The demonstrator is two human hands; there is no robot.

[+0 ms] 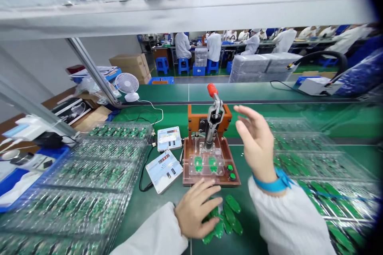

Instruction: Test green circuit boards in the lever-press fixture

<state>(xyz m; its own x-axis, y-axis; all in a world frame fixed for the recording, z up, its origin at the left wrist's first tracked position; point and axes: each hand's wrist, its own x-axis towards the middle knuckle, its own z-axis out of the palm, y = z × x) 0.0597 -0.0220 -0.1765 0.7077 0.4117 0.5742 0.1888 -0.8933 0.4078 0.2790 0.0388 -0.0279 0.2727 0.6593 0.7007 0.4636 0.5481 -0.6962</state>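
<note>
— Closest to the left hand [197,209]?
— A loose heap of green circuit boards [229,215] on a green bench mat [155,203]. Fingers [209,201] close together, only slightly fanned, right at the heap's edge. No pinch.

— And the right hand [257,143]?
— Raised above the bench, touching nothing. Fingers spread and curved, slightly blurred, empty. Blue wristband [273,181] at the wrist, white sleeve [287,219] below it.

— Just ahead of the hands?
— A test fixture [187,159] with a clear cover, two green boards [198,163] side by side inside, and a red-knobbed clamp lever [212,89] standing over them.

— To either side?
— Left, two white digital counters [164,171] beside the fixture. Farther out on both sides, clear trays of boards [74,183].

— Beyond the bench?
— Cardboard cartons [128,63] and a white desk fan [127,83] on the left, wrapped tray stacks [254,67] at centre, then co-workers in white coats [182,46] on blue stools [184,65].
</note>
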